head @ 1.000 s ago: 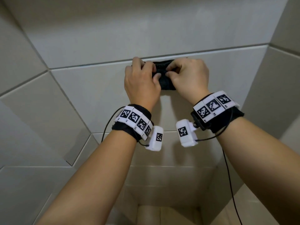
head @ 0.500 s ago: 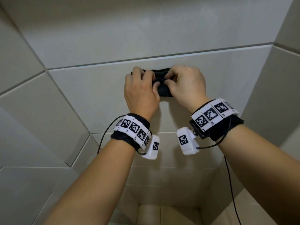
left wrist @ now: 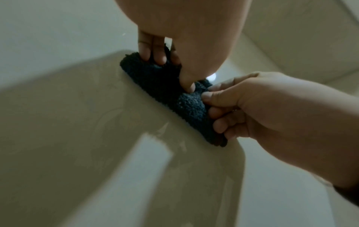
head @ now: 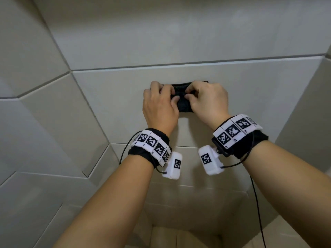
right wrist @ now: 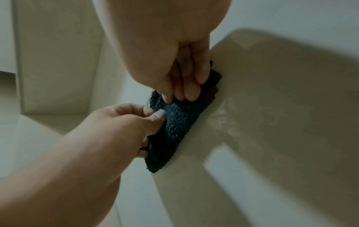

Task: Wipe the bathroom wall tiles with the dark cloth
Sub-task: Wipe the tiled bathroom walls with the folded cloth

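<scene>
Tiled wall [head: 111, 104], dark cloth [head: 184, 106] under fingers [head: 165, 91]

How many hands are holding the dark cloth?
2. The left hand grips the dark cloth's left side, the right hand its right side, pressed against the wall tile.

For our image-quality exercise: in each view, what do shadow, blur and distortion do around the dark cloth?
Head view: sharp, evenly lit, tile lines bent by the wide lens. Left wrist view: dim, hand shadows fall on the wall tile beside the dark cloth. Right wrist view: dim, soft at the edges, shadows likewise.
</scene>
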Motion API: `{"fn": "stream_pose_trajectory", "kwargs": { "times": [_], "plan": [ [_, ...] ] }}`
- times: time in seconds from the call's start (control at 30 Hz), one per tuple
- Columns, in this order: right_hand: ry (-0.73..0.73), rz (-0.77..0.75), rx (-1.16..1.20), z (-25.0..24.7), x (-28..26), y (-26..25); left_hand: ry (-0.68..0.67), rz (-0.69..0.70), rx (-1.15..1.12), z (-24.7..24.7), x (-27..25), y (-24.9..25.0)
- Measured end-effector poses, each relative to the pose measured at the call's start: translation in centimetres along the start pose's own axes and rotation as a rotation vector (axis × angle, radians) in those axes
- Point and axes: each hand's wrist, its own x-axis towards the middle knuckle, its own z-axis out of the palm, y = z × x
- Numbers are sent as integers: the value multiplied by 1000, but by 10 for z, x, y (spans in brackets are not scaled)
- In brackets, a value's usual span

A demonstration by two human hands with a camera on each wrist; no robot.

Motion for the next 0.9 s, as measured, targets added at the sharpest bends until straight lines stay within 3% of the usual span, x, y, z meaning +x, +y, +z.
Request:
{"fn": "stream_pose_trajectory", "kwargs": {
  "times": [0.27,0.9],
  "plan": [
    [58,-76,31,-13,50,-47,49,-90,-52,-38,61,-14],
    [-23,-225,-53,13,67,-98,76,-190,-60,-58,71,-60]
  ]
}}
